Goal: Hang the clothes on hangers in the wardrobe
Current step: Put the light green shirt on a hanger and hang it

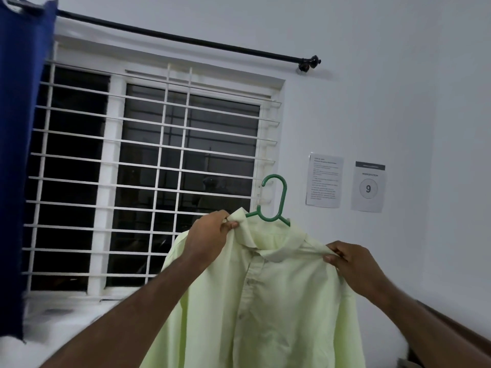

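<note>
Head view, left hand (210,232) and right hand (353,261) pinching shirt (265,301) on hanger (282,197), barred window (148,168), white wall (398,75)

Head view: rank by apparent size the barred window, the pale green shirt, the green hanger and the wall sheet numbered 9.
1. barred window
2. pale green shirt, enlarged by nearness
3. green hanger and numbered sheet look alike; hanger partly inside the shirt, so unranked.

Home bedroom, barred window (148,166), blue curtain (21,155)
</note>
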The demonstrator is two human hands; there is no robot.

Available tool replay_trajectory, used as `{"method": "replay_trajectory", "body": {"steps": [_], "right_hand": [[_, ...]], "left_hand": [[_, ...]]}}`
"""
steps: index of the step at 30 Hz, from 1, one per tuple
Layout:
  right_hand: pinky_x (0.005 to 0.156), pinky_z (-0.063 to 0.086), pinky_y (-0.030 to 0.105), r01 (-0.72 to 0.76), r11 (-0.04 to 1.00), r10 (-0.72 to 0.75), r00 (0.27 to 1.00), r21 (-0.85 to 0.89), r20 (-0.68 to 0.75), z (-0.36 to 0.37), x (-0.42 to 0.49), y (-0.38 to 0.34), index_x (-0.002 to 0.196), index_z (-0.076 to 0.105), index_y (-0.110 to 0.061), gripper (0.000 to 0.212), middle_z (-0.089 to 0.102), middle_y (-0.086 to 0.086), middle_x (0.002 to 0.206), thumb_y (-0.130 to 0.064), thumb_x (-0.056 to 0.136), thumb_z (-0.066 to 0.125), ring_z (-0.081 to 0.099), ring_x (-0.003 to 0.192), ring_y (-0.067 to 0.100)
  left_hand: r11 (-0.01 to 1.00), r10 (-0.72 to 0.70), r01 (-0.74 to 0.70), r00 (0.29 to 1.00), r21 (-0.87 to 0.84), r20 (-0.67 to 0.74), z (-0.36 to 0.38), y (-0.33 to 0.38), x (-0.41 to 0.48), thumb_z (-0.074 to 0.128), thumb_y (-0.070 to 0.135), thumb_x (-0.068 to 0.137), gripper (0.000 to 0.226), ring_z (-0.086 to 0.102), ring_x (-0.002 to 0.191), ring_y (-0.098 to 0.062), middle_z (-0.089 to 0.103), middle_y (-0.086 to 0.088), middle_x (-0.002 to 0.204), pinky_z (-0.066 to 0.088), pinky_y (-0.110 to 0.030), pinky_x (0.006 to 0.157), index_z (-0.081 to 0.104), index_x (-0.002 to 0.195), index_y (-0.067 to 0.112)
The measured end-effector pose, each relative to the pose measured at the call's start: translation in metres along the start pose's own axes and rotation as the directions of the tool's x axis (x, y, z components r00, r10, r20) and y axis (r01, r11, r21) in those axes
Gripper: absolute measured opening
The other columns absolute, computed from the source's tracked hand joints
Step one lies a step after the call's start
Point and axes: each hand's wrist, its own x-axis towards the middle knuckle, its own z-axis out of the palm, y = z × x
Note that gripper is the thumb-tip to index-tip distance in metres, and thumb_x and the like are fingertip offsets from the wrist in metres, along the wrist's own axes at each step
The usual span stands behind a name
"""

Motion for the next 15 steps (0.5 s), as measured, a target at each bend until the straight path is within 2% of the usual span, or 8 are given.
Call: {"method": "replay_trajectory", "body": {"steps": [2,4,6,8,10,12,15], "right_hand": [[0.078,0.051,0.029,-0.047,0.985,0.017,0.985,0.166,0.174,-0.009,0.001,-0.003,0.091,0.076,-0.018,0.015,0.075,-0.002,0.086,-0.011,0.095,0.063,0.069,0.082,0.013],[0.084,0.052,0.036,-0.161,0.9,0.021,0.945,0.404,0.327,-0.02,0.001,-0.006,0.099,0.076,-0.008,0.017,0.075,0.014,0.099,-0.012,0.096,0.061,0.07,0.091,0.024],[0.084,0.051,0.038,-0.234,0.829,0.043,0.932,0.507,0.359,-0.024,-0.001,-0.006,0.105,0.074,-0.004,0.021,0.073,0.02,0.105,-0.018,0.094,0.062,0.069,0.092,0.028],[0.08,0.054,0.034,-0.237,0.816,0.081,0.95,0.527,0.301,-0.02,-0.004,-0.004,0.109,0.069,-0.007,0.034,0.072,0.019,0.107,-0.03,0.086,0.075,0.07,0.09,0.026],[0.076,0.056,0.032,-0.191,0.885,0.107,0.971,0.425,0.213,-0.013,-0.009,-0.001,0.107,0.065,-0.011,0.046,0.073,0.013,0.103,-0.028,0.071,0.088,0.071,0.088,0.027],[0.074,0.056,0.036,-0.151,0.927,0.129,0.988,0.345,0.086,-0.007,-0.015,0.002,0.099,0.064,-0.012,0.039,0.073,0.009,0.094,-0.013,0.069,0.089,0.071,0.084,0.029],[0.075,0.055,0.037,-0.106,0.923,0.129,0.991,0.37,-0.038,-0.003,-0.021,0.003,0.089,0.068,-0.008,0.019,0.074,0.007,0.083,-0.006,0.076,0.082,0.071,0.08,0.028]], "left_hand": [[1.0,0.007,-0.007,1.0,0.016,-0.007,-0.004,-0.006,0.001,0.056,0.034,0.097,0.021,0.058,0.074,-0.017,0.063,0.004,0.077,0.045,-0.037,0.066,0.063,0.089,0.016],[1.0,0.017,-0.017,1.0,0.008,-0.014,-0.007,-0.01,0.001,0.057,0.033,0.096,0.021,0.057,0.073,-0.018,0.062,0.005,0.075,0.044,-0.037,0.066,0.063,0.087,0.015],[1.0,0.018,-0.019,1.0,-0.014,-0.022,-0.008,-0.01,0.001,0.059,0.032,0.096,0.02,0.056,0.07,-0.017,0.061,0.006,0.072,0.043,-0.036,0.062,0.062,0.084,0.016],[0.999,0.0,-0.001,1.0,-0.042,-0.03,-0.008,-0.009,0.002,0.06,0.031,0.095,0.019,0.054,0.066,-0.014,0.058,0.008,0.069,0.037,-0.032,0.057,0.059,0.081,0.019],[0.998,-0.019,0.017,0.999,-0.056,-0.034,-0.007,-0.008,0.002,0.061,0.03,0.095,0.018,0.051,0.064,-0.012,0.056,0.009,0.067,0.032,-0.028,0.055,0.058,0.08,0.02],[0.999,-0.023,0.022,0.999,-0.05,-0.027,-0.006,-0.009,0.003,0.061,0.03,0.095,0.018,0.052,0.064,-0.013,0.057,0.008,0.068,0.031,-0.028,0.055,0.06,0.082,0.018],[0.999,-0.021,0.02,0.999,-0.048,-0.025,-0.007,-0.008,0.003,0.06,0.031,0.095,0.019,0.054,0.067,-0.014,0.06,0.006,0.071,0.034,-0.028,0.056,0.063,0.085,0.015]]}}
